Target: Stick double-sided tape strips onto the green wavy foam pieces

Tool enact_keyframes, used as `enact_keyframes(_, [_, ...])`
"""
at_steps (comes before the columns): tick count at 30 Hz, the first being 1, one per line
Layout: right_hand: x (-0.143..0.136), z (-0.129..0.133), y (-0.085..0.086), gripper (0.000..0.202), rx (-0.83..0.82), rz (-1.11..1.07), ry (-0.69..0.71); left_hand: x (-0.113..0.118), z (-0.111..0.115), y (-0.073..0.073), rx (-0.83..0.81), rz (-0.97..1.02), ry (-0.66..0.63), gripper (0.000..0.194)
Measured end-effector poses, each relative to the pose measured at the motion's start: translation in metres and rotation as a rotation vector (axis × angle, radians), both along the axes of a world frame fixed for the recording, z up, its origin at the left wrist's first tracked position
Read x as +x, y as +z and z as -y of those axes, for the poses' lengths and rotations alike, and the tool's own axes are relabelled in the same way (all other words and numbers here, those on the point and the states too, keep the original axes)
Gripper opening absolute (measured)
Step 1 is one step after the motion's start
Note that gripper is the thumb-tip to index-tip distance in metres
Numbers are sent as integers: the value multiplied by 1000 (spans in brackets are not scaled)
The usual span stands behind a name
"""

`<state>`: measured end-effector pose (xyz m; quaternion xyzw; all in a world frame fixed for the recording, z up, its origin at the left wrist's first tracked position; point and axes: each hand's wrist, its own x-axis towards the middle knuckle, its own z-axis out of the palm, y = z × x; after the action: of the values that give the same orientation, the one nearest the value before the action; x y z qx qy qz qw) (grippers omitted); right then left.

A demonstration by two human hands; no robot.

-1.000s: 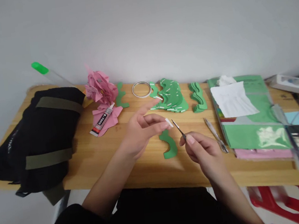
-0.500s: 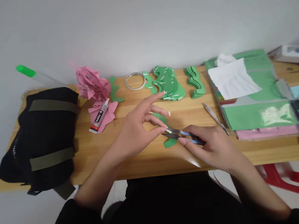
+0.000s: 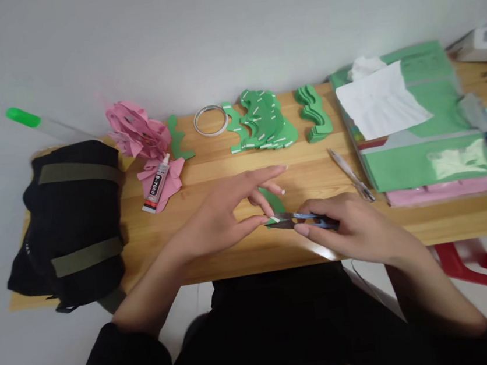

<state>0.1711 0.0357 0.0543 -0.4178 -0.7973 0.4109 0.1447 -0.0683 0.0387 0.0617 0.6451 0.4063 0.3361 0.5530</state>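
Snips (image 3: 303,220), dark-bladed and slim, sit in the right hand's (image 3: 354,225) closed grip, blades at a stubby white strip (image 3: 274,219). Left hand (image 3: 221,214): thumb and a finger pinch the strip, other fingers fanned. Below lies a curved green piece (image 3: 275,200) (partly covered). Smooth, grained worktop (image 3: 235,262) spans from the hands to its straight front edge.

The small strip (image 3: 275,219) is white, and the snips (image 3: 311,218) are dark with blue along the handles. The spread cut-outs (image 3: 268,122) are green, patterned with short white dashes, the wavy pile (image 3: 316,117) plain green. The crumpled paper (image 3: 138,130) is pink, the tube (image 3: 156,185) black, white and red, the bag (image 3: 80,210) black with olive bands, the table (image 3: 230,261) light brown with streaked grain
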Motion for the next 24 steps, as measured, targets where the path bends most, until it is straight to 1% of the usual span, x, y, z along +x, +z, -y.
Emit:
enact_keyframes(3, [6, 1, -2, 33, -42, 13, 8, -1, 2, -3, -6, 36, 25, 64])
enact_keyframes(5, [10, 2, -7, 31, -54, 6, -27, -2, 3, -6, -52, 86, 57, 65])
enact_keyframes(7, [12, 5, -14, 26, -25, -65, -136, -2, 4, -11, -160, 154, 108, 67])
enact_keyframes(9, [9, 6, -22, 17, 37, -170, -262, 0, 3, -16, -307, 239, 151, 68])
enact_keyframes(10, [7, 6, -25, 16, 63, -215, -297, 2, 3, -18, -381, 281, 163, 69])
enact_keyframes(11, [4, 6, -28, 19, 77, -244, -307, 4, 3, -20, -448, 317, 174, 69])
enact_keyframes(13, [-4, 4, -32, 23, 72, -268, -283, 8, 3, -21, -557, 370, 199, 71])
enact_keyframes(15, [-11, 2, -34, 19, 49, -272, -275, 11, 2, -20, -636, 394, 222, 72])
enact_keyframes(18, [-17, -1, -37, 11, 25, -300, -333, 12, 2, -18, -703, 398, 253, 72])
enact_keyframes(19, [-18, -1, -39, 11, 13, -316, -372, 12, 2, -20, -692, 394, 275, 71])
enact_keyframes(20, [-18, -2, -41, 11, -3, -338, -421, 11, 2, -22, -645, 382, 315, 70])
enact_keyframes(21, [-19, -2, -44, 13, -23, -365, -483, 11, 2, -27, -562, 350, 373, 69])
enact_keyframes(22, [-19, -3, -47, 15, -50, -396, -553, 12, 3, -33, -451, 296, 439, 68])
enact_keyframes(24, [-20, -5, -55, 22, -145, -466, -683, 16, 5, -48, -196, 107, 560, 67])
